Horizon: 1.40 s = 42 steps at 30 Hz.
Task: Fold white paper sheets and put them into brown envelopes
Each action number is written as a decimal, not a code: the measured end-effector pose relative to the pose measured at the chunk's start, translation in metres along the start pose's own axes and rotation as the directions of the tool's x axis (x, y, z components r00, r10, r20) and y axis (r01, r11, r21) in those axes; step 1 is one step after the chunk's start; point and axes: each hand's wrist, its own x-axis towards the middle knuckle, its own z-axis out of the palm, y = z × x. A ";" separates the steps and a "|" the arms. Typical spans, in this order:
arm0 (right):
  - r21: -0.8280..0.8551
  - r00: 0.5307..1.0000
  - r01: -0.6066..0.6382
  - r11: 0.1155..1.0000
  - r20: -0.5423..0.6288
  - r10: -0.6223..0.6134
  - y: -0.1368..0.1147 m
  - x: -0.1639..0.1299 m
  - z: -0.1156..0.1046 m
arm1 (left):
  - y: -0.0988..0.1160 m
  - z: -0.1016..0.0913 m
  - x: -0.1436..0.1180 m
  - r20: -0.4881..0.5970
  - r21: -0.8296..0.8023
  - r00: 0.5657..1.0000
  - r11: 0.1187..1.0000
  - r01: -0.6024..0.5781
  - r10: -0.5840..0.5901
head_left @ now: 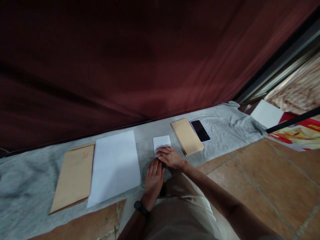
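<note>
A small white rectangle of paper (161, 141), apparently folded, lies on the grey cloth (145, 146) in front of me. My right hand (171, 156) rests across its near part, fingers stretched out and lying flat. Just left of it, at the paper's near end, my left hand (153, 176) lies with straight fingers, its fingertips close to the right hand. The near end of the paper is hidden under both hands. Left of the hands is a stack of large white paper sheets (115, 163). On the right, a smaller brown envelope (187, 136) lies beside a phone (200, 130).
Large brown envelopes (73, 178) lie at the far left of the cloth. A dark red curtain (140, 66) hangs behind the cloth-covered strip. Tiled floor (250, 180) shows on the near side. At right are a white box (267, 113) and a red-yellow printed package (300, 133).
</note>
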 end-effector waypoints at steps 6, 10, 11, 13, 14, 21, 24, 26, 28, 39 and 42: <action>-0.059 1.000 -0.017 0.998 -0.019 0.016 0.011 0.020 0.001 | -0.002 0.000 -0.002 0.003 0.022 0.999 0.999 -0.048 0.048; -0.087 0.998 -0.043 0.995 -0.041 0.040 0.026 0.044 0.005 | -0.002 -0.004 -0.001 0.003 0.034 0.998 0.998 -0.059 0.059; -0.093 0.997 -0.063 0.994 -0.046 0.059 0.029 0.050 0.006 | -0.003 -0.004 -0.001 -0.003 0.034 0.998 0.997 -0.064 0.064; -0.107 0.992 -0.117 0.987 -0.056 0.112 0.032 0.060 0.007 | -0.003 -0.002 -0.002 -0.018 0.034 0.997 0.997 -0.071 0.072; -0.113 0.988 -0.148 0.983 -0.066 0.141 0.032 0.062 0.007 | -0.003 -0.002 -0.002 -0.025 0.033 0.997 0.997 -0.073 0.074; -0.075 0.947 -0.276 0.958 -0.194 0.258 0.001 0.011 0.019 | -0.005 0.002 0.004 -0.055 -0.045 0.998 0.999 -0.027 0.025; -0.049 0.924 -0.320 0.946 -0.237 0.300 -0.012 -0.025 0.028 | -0.005 -0.004 0.011 -0.028 -0.069 0.999 0.997 0.018 -0.020; -0.060 0.920 -0.329 0.942 -0.246 0.305 -0.018 -0.039 0.031 | -0.004 -0.011 0.017 0.008 -0.062 0.999 0.997 0.036 -0.036; -0.069 0.917 -0.339 0.938 -0.250 0.312 -0.020 -0.045 0.030 | -0.003 -0.018 0.025 0.046 -0.053 0.998 0.998 0.044 -0.041; -0.057 0.905 -0.360 0.931 -0.265 0.334 -0.021 -0.045 0.031 | 0.001 0.002 0.090 0.125 -0.205 0.968 0.960 -0.189 0.217; -0.038 0.903 -0.349 0.936 -0.278 0.326 -0.022 -0.050 0.031 | -0.004 0.010 0.108 0.157 -0.215 0.948 0.946 -0.242 0.278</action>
